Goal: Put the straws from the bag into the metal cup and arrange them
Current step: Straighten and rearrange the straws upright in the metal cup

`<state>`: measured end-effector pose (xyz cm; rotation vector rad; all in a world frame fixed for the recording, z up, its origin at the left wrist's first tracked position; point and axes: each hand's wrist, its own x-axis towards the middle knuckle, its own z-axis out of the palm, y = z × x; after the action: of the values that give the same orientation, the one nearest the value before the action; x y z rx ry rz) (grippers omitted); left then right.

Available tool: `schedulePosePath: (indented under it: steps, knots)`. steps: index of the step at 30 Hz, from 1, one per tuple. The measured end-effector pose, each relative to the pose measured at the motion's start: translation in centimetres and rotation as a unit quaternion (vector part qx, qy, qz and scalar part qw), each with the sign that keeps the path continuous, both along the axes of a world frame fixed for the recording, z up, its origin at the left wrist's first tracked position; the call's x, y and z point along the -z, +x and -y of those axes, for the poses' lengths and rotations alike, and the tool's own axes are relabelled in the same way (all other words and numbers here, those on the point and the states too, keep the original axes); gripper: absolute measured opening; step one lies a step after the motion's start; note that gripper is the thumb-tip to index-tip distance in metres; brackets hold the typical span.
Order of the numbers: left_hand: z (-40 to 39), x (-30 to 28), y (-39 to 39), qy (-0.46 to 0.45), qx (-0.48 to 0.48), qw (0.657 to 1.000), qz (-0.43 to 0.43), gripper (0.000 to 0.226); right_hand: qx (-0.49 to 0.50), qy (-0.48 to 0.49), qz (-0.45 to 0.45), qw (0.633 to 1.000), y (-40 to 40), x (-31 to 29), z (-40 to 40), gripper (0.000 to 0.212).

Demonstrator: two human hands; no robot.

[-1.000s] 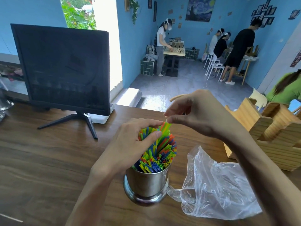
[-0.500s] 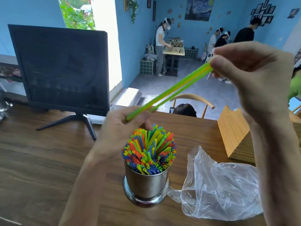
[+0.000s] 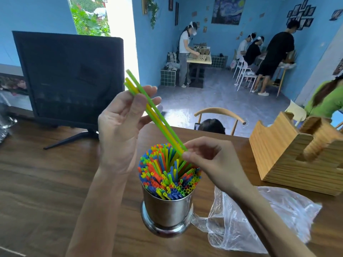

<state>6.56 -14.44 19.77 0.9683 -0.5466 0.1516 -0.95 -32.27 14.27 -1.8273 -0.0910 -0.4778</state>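
- Nearing completion, by the look of it: the round polished metal cup [image 3: 167, 210] on the brown wooden counter [image 3: 46, 182] is packed with upright multicoloured plastic straws [image 3: 167, 175].
- The crumpled clear plastic bag [image 3: 259, 219] beside the cup appears emptied.
- Three loose green and yellow straws [image 3: 154, 115] are counted, one cup, one bag.
- The loose straws are steadied by the left hand [image 3: 120, 130], fingers loosely curled, and pinched at their lower ends by the right hand [image 3: 209, 160].
- Insertion and tidying are judged outstanding.

The bundle of thin plastic straws [image 3: 168, 175] mixes green, yellow, orange and blue. The two long loose straws [image 3: 154, 112] are green and yellow. The round metal cup [image 3: 167, 210] is shiny silver, the crumpled plastic bag [image 3: 259, 219] clear, the dark wood-grain bench [image 3: 37, 182] streaked brown, the slotted wooden box [image 3: 289, 156] pale striped pine.
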Motion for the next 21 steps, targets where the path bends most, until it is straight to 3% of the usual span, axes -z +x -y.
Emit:
schedulePosePath:
  steps: [7,15,21]
  knots:
    - [0.0,-0.6,-0.5,0.156,-0.079,0.975,0.139,0.05,0.023,-0.205,-0.011,0.979,0.0,0.6,-0.9,0.025]
    - [0.4,0.5,-0.5,0.207,-0.081,0.967,0.128,0.038,0.007,-0.161,0.017,0.987,0.4,-0.1,-1.4,0.012]
    - [0.8,2.4,-0.4,0.296,-0.136,0.933,0.151,0.028,0.022,-0.166,0.033,0.985,0.9,0.3,-1.2,0.011]
